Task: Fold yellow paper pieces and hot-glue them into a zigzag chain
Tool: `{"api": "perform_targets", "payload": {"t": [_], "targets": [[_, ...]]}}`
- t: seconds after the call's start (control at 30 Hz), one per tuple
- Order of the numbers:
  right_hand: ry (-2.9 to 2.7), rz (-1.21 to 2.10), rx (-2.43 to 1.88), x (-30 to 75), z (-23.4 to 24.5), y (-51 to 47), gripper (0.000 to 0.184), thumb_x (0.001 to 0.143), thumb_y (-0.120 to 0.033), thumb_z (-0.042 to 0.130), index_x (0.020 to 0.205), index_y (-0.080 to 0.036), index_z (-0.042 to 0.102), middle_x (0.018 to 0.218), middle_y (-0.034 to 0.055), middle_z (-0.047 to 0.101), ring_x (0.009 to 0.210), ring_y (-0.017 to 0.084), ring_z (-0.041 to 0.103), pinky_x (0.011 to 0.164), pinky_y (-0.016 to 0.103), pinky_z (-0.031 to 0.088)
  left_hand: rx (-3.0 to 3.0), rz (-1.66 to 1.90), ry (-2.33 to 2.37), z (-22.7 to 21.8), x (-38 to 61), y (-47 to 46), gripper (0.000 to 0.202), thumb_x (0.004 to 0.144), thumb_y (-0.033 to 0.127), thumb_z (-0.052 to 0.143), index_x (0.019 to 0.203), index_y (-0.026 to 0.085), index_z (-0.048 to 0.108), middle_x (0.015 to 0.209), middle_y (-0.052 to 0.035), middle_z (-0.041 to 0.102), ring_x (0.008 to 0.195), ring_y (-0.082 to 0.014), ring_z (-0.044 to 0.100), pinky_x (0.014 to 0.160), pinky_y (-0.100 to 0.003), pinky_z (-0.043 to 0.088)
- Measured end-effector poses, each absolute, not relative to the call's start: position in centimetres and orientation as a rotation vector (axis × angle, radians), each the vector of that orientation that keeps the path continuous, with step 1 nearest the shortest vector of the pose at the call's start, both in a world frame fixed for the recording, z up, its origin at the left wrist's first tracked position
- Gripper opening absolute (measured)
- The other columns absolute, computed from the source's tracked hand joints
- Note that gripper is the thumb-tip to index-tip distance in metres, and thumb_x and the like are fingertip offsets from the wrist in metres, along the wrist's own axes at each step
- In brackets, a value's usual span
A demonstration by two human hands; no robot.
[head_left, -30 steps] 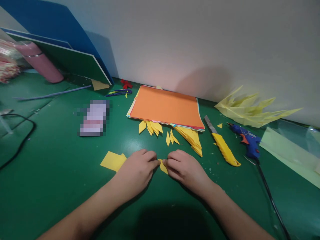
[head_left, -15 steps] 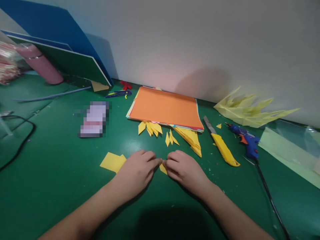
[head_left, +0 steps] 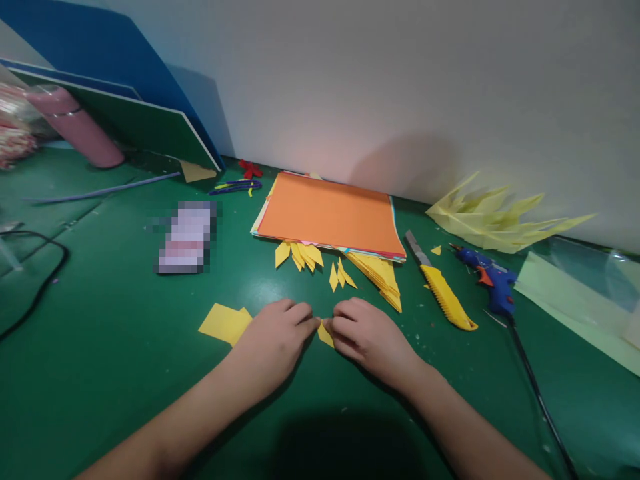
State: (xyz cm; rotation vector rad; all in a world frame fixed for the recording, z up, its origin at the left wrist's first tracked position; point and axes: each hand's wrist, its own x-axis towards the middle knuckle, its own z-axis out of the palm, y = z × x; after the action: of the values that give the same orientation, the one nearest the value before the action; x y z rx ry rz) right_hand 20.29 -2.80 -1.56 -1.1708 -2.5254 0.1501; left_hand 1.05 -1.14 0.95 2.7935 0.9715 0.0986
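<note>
Between my hands lies a small piece of yellow paper (head_left: 326, 335), low on the green table. My right hand (head_left: 373, 333) is closed on it with curled fingers that hide part of it. My left hand (head_left: 280, 337) is closed too, its thumb and fingertips pressed together at the paper's left tip. Under and beside my left wrist is a larger yellow paper piece (head_left: 223, 322), partly covered. Just beyond my hands lie a few narrow folded yellow slips (head_left: 341, 275), a fan of folded yellow pieces (head_left: 300, 255) and a stack of yellow triangles (head_left: 383, 277).
A stack of coloured paper (head_left: 333, 213), orange on top, lies near the wall. On the right are a yellow utility knife (head_left: 445, 293), a blue glue gun (head_left: 493, 280) with its cord, and a spiky yellow paper form (head_left: 500, 220). A phone (head_left: 187, 237) and pink bottle (head_left: 77, 127) stand left.
My left fingertips have drawn slightly left, so a little more of the small yellow paper shows. The whole view has shifted very slightly; the other things lie as before.
</note>
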Motion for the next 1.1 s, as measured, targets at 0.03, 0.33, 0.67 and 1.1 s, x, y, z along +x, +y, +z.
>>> {"api": "perform_targets", "payload": {"t": [0.03,0.33,0.67,1.1], "targets": [[-2.517,0.155,-1.172,20.3,-1.5,-2.8,0.021,0.089,-0.016,0.051,0.070,-0.017,0.058,0.072,0.0039,0.056,0.067,0.017,0.043,0.061,0.027,0.034,2.799,0.087,0.970,1.0,1.1,-1.2,0.023,0.087,0.006,0.044,0.094,0.016,0.063,0.090,-0.0065,0.061,0.073,-0.0206,0.052,0.068,-0.035,0.045],[-2.449,0.203,-1.157,20.9,-1.3,-2.8,0.017,0.079,-0.011,0.048,0.065,-0.018,0.054,0.073,0.0043,0.054,0.068,0.017,0.042,0.063,0.029,0.034,2.819,0.077,0.973,1.1,1.2,-1.3,0.024,0.085,0.004,0.044,0.094,0.015,0.063,0.089,-0.0067,0.061,0.073,-0.0201,0.052,0.067,-0.034,0.045],[-2.291,0.174,-1.062,20.4,-1.0,-3.4,0.013,0.086,-0.020,0.050,0.084,-0.018,0.062,0.077,0.0059,0.060,0.071,0.019,0.049,0.064,0.032,0.038,2.705,0.372,1.070,0.2,0.8,-1.4,0.022,0.088,0.009,0.044,0.079,0.014,0.065,0.079,-0.0067,0.057,0.071,-0.0201,0.053,0.064,-0.033,0.044],[-2.411,0.317,-1.033,20.6,-1.4,-2.7,0.025,0.096,-0.031,0.043,0.097,-0.021,0.066,0.094,0.0066,0.067,0.087,0.020,0.058,0.075,0.035,0.042,2.667,0.490,0.911,-0.3,0.1,-0.4,0.023,0.092,0.021,0.046,0.079,0.014,0.063,0.082,-0.0055,0.060,0.077,-0.0179,0.055,0.071,-0.032,0.045]]}}
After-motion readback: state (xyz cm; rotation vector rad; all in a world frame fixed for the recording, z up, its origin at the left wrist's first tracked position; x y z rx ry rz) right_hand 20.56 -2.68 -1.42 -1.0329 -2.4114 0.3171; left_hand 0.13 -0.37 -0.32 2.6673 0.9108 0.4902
